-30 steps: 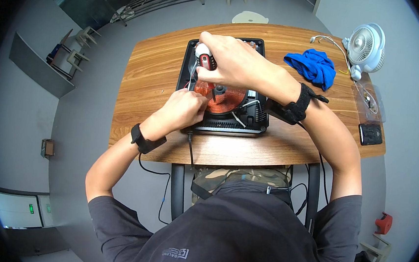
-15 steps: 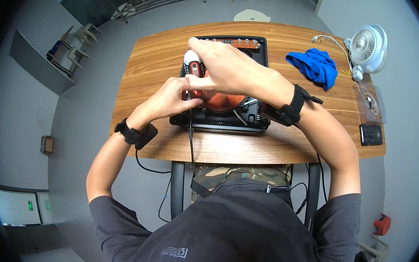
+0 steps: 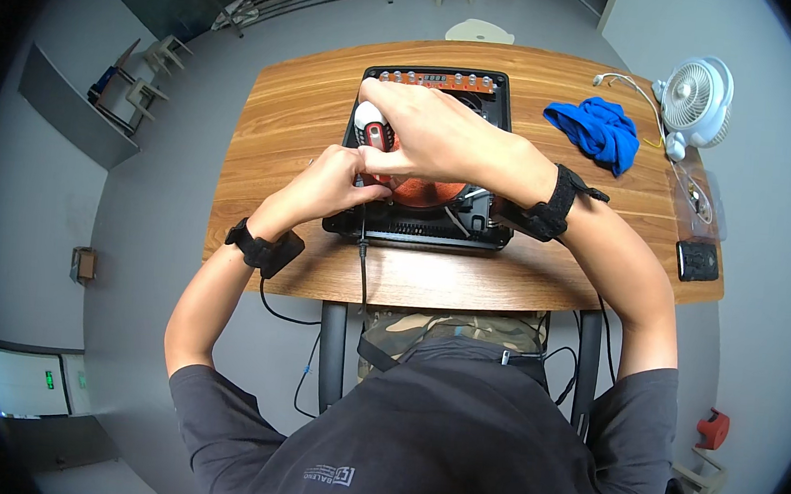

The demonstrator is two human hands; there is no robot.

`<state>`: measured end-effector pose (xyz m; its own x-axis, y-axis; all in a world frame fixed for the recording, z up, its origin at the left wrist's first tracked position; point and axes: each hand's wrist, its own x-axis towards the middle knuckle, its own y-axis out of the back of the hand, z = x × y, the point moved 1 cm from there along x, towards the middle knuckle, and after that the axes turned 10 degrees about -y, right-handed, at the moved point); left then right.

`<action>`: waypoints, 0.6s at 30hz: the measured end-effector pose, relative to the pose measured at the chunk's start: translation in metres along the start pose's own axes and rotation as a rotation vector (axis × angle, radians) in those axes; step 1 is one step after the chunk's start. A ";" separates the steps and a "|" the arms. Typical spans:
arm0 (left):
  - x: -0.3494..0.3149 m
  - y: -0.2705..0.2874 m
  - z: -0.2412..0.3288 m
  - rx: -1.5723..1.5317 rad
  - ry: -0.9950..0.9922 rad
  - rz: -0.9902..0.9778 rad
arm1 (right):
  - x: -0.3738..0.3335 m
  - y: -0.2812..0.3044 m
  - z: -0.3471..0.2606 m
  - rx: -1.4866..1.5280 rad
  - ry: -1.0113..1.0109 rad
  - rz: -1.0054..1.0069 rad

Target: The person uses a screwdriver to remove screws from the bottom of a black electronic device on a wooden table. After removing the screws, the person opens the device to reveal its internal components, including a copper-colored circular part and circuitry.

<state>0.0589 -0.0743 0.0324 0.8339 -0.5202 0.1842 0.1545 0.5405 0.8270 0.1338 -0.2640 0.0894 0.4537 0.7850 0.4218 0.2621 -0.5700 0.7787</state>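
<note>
On the table lies an opened black induction cooker (image 3: pixel 415 232), with an orange-red coil (image 3: pixel 426 194) in its middle and an orange circuit board (image 3: pixel 471 84) along its far edge. My right hand (image 3: pixel 432 134) is wrapped round a white, red and black electric screwdriver (image 3: pixel 373 125), held upright over the cooker's left side. Close against its lower end is my left hand (image 3: pixel 331 184), fingers and thumb closed together; what they pinch is hidden. The screwdriver's tip cannot be seen. A black power cord (image 3: pixel 363 268) runs from the cooker's near edge over the table's front.
A crumpled blue cloth (image 3: pixel 600 133) lies to the right of the cooker. Along the table's right side are a white fan (image 3: pixel 695 99) with its cable, a clear plastic tray (image 3: pixel 702 220) and a black flat object (image 3: pixel 697 261). Black cables hang below the table (image 3: pixel 229 234).
The whole view has shifted slightly. Both hands and the screwdriver keep nearly the same place over the cooker's left side.
</note>
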 end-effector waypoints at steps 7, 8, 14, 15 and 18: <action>0.000 -0.005 0.004 -0.081 0.119 0.062 | 0.000 0.005 -0.004 -0.060 -0.050 -0.018; -0.001 -0.005 0.003 -0.069 0.102 0.071 | 0.001 0.002 -0.003 -0.078 -0.038 -0.009; -0.001 -0.007 -0.005 0.013 0.155 0.029 | 0.001 -0.003 -0.002 0.063 -0.013 -0.007; -0.003 -0.007 -0.008 0.005 0.135 0.038 | 0.001 -0.003 -0.002 0.092 -0.015 -0.025; -0.005 -0.007 -0.012 -0.039 0.111 0.024 | 0.000 0.002 -0.008 0.123 -0.093 -0.130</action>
<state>0.0596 -0.0672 0.0196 0.8908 -0.4317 0.1422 0.1526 0.5788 0.8011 0.1271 -0.2634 0.0950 0.4843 0.8314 0.2725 0.4229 -0.4951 0.7590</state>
